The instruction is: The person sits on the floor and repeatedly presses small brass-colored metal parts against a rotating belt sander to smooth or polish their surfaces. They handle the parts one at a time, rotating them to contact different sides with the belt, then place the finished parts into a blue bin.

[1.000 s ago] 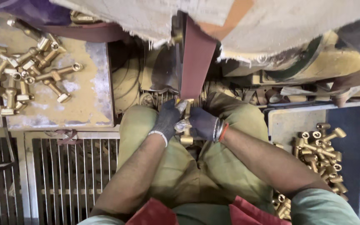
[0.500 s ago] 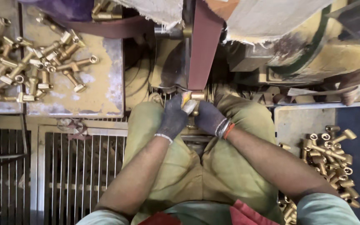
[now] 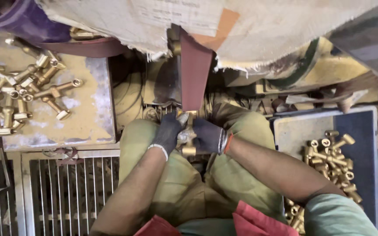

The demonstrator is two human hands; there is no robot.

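Brass fitting (image 3: 188,139) sits between both gloved hands above the lap, its upper end at the lower edge of the dark red abrasive belt (image 3: 195,74). Left hand (image 3: 169,131) and right hand (image 3: 208,136), both in dark gloves, are closed around the fitting from either side. More brass fittings lie in a heap on the left table (image 3: 88,118) and in the blue tray (image 3: 364,144) at right.

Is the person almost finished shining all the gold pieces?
Hard to tell. One brass fitting is held in the left hand and right hand, at the sanding belt. A pile of fittings lies left, another pile right; which pile is finished, I cannot tell.
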